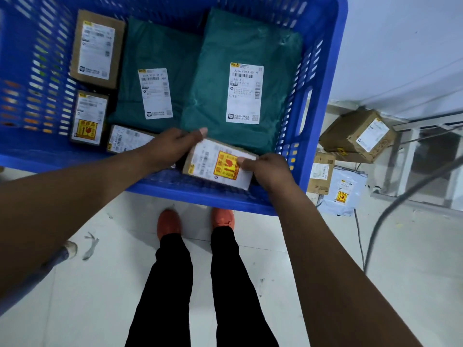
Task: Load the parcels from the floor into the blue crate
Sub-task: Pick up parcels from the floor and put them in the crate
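Underfoot I see a pale tiled floor [112, 284], scuffed, with scrap bits at 8 o'clock. White wall [400, 46] at 1 o'clock. A metal frame [413, 139] stands at 3 o'clock, and a grey cable [380, 221] runs down across the floor at 4 o'clock. Orange shoes [168, 222] and black trousers at 6 o'clock, toes at the crate's near edge.

Blue crate [335, 71] fills 10 to 1 o'clock. It's plastic with slotted walls and a handle cut-out in the right wall. Inside, two green bags [155, 53] lie flat side by side, the right one overlapping the left, each with a white label. Three brown boxes [99, 47] run down the crate's left side to the near wall, all label up. The middle one carries a yellow-red sticker.

Small box [215, 164]: brown card with a white label and a yellow-red sticker on top, slightly blurred. It is inside the crate at its 5 o'clock corner, over the near edge of the right green bag. Can't tell if it rests on the crate bottom. Left hand [172, 144] grips its left end, fingers curled round the far corner. Right hand [268, 171] pinches its right end, one fingertip on the label.

On the floor at 3 o'clock, outside the crate: a big box [355, 135], tilted; a slim box [322, 171] just beside the crate; and a pale bag [343, 194] touching the slim one.
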{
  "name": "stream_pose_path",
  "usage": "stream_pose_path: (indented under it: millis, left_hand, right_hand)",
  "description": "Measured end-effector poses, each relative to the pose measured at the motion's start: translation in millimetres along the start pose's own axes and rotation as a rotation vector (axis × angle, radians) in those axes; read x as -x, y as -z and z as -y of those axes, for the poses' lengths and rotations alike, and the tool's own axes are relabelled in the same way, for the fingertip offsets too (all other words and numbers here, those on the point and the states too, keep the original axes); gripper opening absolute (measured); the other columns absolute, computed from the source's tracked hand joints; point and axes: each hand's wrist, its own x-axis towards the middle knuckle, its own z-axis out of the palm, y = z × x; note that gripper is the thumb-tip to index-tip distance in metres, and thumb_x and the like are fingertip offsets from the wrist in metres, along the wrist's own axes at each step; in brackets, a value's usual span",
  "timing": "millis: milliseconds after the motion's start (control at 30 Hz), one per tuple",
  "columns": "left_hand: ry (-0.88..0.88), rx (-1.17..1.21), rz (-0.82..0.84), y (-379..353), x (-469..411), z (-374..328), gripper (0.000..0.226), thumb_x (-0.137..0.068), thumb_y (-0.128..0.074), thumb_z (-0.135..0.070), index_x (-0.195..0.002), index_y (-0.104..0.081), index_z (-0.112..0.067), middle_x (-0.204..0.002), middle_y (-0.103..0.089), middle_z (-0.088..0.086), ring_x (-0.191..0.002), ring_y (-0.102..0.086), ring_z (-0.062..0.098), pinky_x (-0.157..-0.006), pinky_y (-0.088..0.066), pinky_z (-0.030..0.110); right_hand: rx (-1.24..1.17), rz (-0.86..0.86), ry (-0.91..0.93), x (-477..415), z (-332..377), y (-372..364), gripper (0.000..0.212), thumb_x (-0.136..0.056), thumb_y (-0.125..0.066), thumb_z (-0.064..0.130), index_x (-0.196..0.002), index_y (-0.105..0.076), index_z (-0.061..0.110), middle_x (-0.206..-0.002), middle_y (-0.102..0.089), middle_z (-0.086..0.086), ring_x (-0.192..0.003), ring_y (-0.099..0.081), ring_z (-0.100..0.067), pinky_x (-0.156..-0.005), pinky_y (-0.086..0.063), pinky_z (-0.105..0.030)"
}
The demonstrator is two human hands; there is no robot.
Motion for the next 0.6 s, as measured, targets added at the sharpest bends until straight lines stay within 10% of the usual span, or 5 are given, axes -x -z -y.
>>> stream_pose_path:
  millis: [200,267,400,600]
  left_hand:
    - [0.149,-0.061,0.182,-15,-15,7,0.059,-0.092,-0.048,-0.067,-0.118,-0.069,-0.018,-0.113,-0.071,-0.007,-0.098,-0.067,0.009,-0.089,-0.052,0.018]
    - [0.236,-0.022,0.2,-18,-23,9,0.089,-0.073,-0.054,-0.086,-0.121,-0.071,-0.014,-0.122,-0.071,-0.001,-0.11,-0.067,0.018,-0.102,-0.051,0.034]
    - [0.341,0.027,0.213,-24,-35,17,0.048,-0.091,-0.065,-0.052,-0.112,-0.069,-0.009,-0.112,-0.074,0.002,-0.102,-0.07,0.02,-0.091,-0.055,0.033]
    - [0.417,0.042,0.229,-48,-57,21,0.052,-0.089,-0.071,-0.048,-0.125,-0.064,-0.011,-0.124,-0.072,0.004,-0.108,-0.069,0.022,-0.101,-0.054,0.04]
  right_hand:
    - [0.193,0.063,-0.08,-2,2,-8,0.051,-0.077,-0.085,0.014,-0.123,-0.063,0.008,-0.124,-0.069,-0.007,-0.108,-0.066,-0.025,-0.089,-0.053,-0.031]
    - [0.328,0.063,-0.103,-2,2,-11,0.04,-0.085,-0.077,0.015,-0.122,-0.065,0.007,-0.124,-0.067,-0.01,-0.11,-0.065,-0.026,-0.078,-0.045,-0.025]
    - [0.468,0.018,-0.115,-11,1,-15,0.031,-0.094,-0.065,0.017,-0.123,-0.064,0.005,-0.13,-0.065,-0.013,-0.115,-0.063,-0.029,-0.076,-0.042,-0.025]
    - [0.649,0.044,-0.134,-25,3,-16,0.022,-0.098,-0.055,0.011,-0.116,-0.064,0.004,-0.128,-0.063,-0.017,-0.11,-0.063,-0.031,-0.077,-0.045,-0.03]
